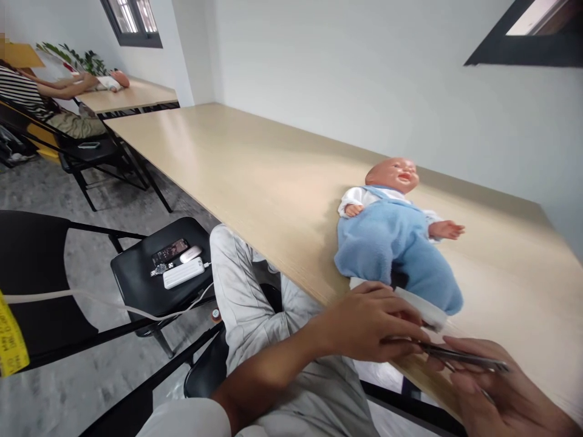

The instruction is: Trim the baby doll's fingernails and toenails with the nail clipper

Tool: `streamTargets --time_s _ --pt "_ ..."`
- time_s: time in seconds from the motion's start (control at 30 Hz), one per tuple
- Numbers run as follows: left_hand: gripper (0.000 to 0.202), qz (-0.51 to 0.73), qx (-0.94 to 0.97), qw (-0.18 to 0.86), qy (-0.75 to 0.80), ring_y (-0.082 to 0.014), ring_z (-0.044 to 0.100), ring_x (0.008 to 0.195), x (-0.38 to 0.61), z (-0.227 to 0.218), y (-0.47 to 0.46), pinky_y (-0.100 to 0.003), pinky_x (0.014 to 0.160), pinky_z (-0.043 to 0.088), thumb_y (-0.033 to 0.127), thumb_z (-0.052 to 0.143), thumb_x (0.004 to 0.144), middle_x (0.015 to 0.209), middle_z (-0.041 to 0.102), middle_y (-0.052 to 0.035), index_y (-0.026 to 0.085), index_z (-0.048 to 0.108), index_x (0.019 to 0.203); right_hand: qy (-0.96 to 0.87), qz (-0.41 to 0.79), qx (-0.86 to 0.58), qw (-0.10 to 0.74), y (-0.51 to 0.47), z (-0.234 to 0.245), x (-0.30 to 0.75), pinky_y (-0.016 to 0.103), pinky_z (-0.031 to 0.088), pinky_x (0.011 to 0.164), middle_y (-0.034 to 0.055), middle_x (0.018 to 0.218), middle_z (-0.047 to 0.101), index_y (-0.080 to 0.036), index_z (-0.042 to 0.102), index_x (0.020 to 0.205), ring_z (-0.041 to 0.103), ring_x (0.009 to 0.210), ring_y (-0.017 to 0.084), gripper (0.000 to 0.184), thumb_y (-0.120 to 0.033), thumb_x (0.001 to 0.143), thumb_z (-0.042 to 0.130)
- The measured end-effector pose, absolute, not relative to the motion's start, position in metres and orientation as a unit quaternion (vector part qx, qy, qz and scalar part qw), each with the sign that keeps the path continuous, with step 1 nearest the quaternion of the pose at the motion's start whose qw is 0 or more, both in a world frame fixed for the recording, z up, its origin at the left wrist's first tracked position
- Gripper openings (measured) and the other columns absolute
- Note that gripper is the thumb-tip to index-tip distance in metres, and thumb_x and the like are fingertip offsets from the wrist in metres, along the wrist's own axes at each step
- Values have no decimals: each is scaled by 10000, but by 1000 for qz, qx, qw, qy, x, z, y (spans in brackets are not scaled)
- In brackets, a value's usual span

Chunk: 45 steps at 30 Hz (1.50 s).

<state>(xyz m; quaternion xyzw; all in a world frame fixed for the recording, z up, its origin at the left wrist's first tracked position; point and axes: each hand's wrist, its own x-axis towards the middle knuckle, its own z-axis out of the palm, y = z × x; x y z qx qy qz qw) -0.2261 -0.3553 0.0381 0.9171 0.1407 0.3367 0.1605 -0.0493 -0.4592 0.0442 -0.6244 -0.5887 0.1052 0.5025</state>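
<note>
A baby doll [387, 230] in light blue fleece overalls and a white shirt lies on its back on the table, legs towards me. By its feet, my left hand [378, 321] has its fingers bent and closed at one end of a slim, shiny metal tool [469, 356]. My right hand [496, 382] grips the other end of that tool, whose exact kind I cannot make out. A white flat piece [423, 306], perhaps paper or cloth, lies against the doll's leg, partly hidden behind my left hand.
The long wooden table [255, 164] runs along a white wall. A black chair [136, 273] at left bears a phone [170, 250], a white power bank [183, 273] and a wristwatch; a cable [182, 312] crosses towards it. Farther back, another person [27, 97] handles a second doll [112, 82].
</note>
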Motion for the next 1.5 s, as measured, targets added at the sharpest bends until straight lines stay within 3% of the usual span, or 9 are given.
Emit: streamTargets --time_s 0.17,0.37,0.53,0.67,0.87,1.07,1.23,1.5 --pt "326 381 898 183 126 -150 597 1108 -227 34 -354 -319 1099 350 326 455 1028 1158 703 -17 159 717 1127 -598 133 -620 490 -458 45 -48 262 615 594 78 783 695 -273 727 925 692 636 216 178 -414 820 758" --pt "300 387 893 190 130 -156 593 1089 -227 33 -353 -318 1114 340 340 491 1010 1138 707 -5 167 717 1106 -617 162 -573 514 -456 39 -47 283 626 607 68 790 710 -267 717 972 699 623 225 185 -338 810 772" --pt "256 402 879 222 128 -167 592 1085 -226 36 -356 -328 1098 350 319 528 996 1119 713 -26 163 702 1099 -626 164 -534 544 -454 35 -51 256 611 691 60 905 696 -239 701 1036 703 768 196 197 -286 849 741" --pt "200 415 862 263 127 -196 571 1094 -227 40 -358 -366 1065 367 273 618 941 1115 693 -46 185 685 1107 -634 184 -529 533 -454 37 -54 256 583 761 69 1000 679 -230 682 1081 684 891 197 231 -338 881 725" --pt "176 412 858 282 121 -190 581 1071 -226 42 -358 -416 1095 332 181 573 950 1114 676 -47 191 648 1109 -608 211 -498 582 -454 37 -57 281 573 740 67 1027 658 -239 634 1185 657 829 181 390 -408 857 759" --pt "174 407 859 282 131 -184 583 1074 -225 45 -360 -407 1108 321 149 597 925 1118 673 -22 217 616 1083 -606 158 -497 600 -454 36 -59 244 536 688 35 905 665 -226 669 1087 643 741 154 329 -396 832 789" --pt "310 410 854 282 151 -179 581 1049 -224 46 -360 -385 1098 332 132 632 895 1062 672 -7 223 559 1182 -585 95 -517 617 -455 35 -61 221 509 626 -4 733 666 -216 679 1024 637 638 143 282 -404 840 781" --pt "276 414 856 275 140 -170 576 1051 -223 44 -360 -390 1105 334 90 626 881 1084 673 1 230 586 1116 -620 58 -522 583 -456 47 -67 207 548 661 -4 807 713 -221 685 1016 677 645 132 267 -384 829 784"
